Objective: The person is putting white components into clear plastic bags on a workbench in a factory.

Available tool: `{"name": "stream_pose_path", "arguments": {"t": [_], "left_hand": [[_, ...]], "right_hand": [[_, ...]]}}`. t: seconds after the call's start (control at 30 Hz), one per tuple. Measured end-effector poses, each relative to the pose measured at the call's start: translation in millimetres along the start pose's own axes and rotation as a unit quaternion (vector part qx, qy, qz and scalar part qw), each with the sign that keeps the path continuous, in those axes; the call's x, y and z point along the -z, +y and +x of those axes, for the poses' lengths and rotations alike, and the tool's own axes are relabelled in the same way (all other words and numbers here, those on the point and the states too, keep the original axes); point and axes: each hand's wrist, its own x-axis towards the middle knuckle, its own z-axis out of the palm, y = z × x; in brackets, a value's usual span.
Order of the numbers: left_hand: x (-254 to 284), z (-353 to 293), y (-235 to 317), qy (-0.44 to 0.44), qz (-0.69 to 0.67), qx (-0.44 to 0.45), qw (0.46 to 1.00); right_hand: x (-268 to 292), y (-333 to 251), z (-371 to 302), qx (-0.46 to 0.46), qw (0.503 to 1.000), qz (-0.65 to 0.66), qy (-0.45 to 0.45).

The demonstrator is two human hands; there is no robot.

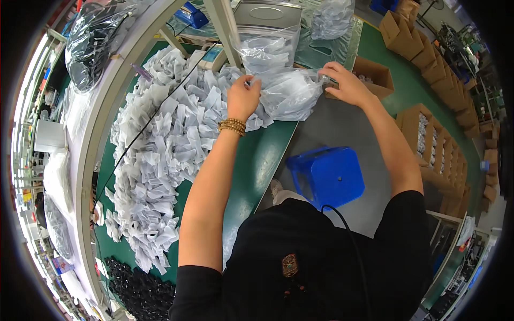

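A clear plastic bag [292,93] with whitish contents sits at the edge of the green table [249,176]. My right hand [347,83] pinches the gathered plastic at the bag's right end. On the bag's left side, my left hand [244,96] has its fingers curled together against the plastic; I cannot make out exactly what is between them. A wide heap of small white translucent packets [171,134] covers the table left of my left hand. Just behind the bag stands another clear bag [265,56] with similar packets in it.
An open cardboard box [375,77] stands right of my right hand. A blue stool [334,174] is on the floor below the bag. A silver metal case [267,13] and a filled bag [332,20] lie beyond. Black parts [139,283] are heaped at near left; a shelf post [88,176] rises left.
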Motion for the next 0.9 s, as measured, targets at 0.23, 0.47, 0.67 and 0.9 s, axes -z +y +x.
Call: {"name": "stream_pose_path", "arguments": {"t": [0.23,0.47,0.67,0.9], "left_hand": [[43,-56,20,0.067,-0.047,0.004,0.997],[170,-189,40,0.118,0.056,-0.1,0.986],[400,-251,63,0.492,0.365,-0.151,0.776],[526,-199,16,0.345,0.36,0.074,0.864]], "right_hand": [[-3,-57,-13,0.046,0.987,-0.04,0.149],[-82,-110,-71,0.035,0.929,0.023,0.368],[-153,-170,-76,0.092,0.962,0.206,0.154],[-173,-222,-32,0.141,0.947,0.276,0.082]]}}
